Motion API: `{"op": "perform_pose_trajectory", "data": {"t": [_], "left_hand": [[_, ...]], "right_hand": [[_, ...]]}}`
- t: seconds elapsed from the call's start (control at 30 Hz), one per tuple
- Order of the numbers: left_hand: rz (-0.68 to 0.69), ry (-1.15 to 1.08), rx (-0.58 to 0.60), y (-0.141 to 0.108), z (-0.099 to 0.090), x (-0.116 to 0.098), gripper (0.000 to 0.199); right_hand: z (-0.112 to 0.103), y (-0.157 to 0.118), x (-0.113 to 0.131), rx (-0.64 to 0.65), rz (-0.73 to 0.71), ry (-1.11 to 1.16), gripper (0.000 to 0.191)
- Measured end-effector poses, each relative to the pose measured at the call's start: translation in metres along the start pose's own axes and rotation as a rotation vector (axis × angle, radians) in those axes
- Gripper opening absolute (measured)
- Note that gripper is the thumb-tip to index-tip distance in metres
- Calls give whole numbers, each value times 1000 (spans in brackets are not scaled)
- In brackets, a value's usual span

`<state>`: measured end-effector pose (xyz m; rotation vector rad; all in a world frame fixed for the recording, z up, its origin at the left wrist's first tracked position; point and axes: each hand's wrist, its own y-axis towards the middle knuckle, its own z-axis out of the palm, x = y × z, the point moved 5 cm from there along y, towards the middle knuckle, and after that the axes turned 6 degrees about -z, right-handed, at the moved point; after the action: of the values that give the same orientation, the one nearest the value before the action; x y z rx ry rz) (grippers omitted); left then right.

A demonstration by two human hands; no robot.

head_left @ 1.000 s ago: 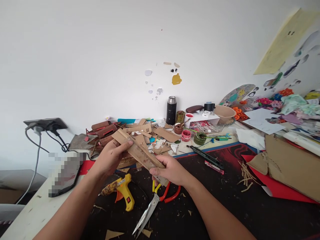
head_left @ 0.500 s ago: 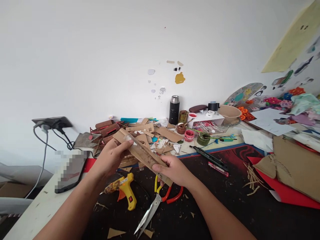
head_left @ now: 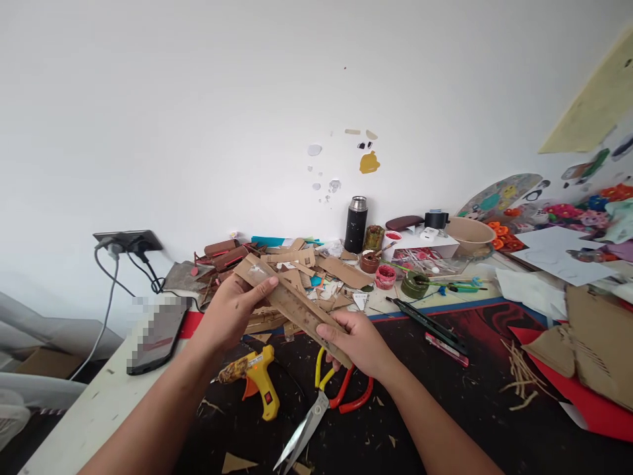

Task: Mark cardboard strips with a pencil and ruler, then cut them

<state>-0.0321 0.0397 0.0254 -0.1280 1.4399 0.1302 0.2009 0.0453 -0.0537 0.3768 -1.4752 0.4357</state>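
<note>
Between both hands is a long folded strip of brown cardboard (head_left: 297, 310), slanting down to the right above the dark mat. My left hand (head_left: 242, 300) grips its upper left end, thumb on top and fingers hidden underneath. Near the lower right end, my right hand (head_left: 353, 336) pinches it with the thumb on its face. Below lie scissors (head_left: 316, 412) with one yellow and one red handle, blades apart and pointing toward me. To their left a yellow hot glue gun (head_left: 262, 382) rests on its side.
Cardboard scraps (head_left: 341, 270) heap up behind the hands. A black thermos (head_left: 356, 224) and paint jars (head_left: 386, 277) stand near the wall. A box cutter (head_left: 430, 323) lies to the right, a phone (head_left: 158, 336) to the left. Cardboard sheets (head_left: 603, 349) cover the right side.
The whole scene has shifted a little to the right in view. Both hands keep their hold on the cardboard strip, which looks nearly unchanged in tilt.
</note>
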Motion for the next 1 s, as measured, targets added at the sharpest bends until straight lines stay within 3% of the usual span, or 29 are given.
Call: {"op": "perform_pose_trajectory", "data": {"t": [0.33, 1.0], "left_hand": [[66, -34, -51, 2, 0, -7, 48], [96, 7, -124, 6, -9, 5, 56]], "right_hand": [[1, 1, 1, 101, -14, -10, 68], [4, 1, -7, 68, 32, -37, 76]]}}
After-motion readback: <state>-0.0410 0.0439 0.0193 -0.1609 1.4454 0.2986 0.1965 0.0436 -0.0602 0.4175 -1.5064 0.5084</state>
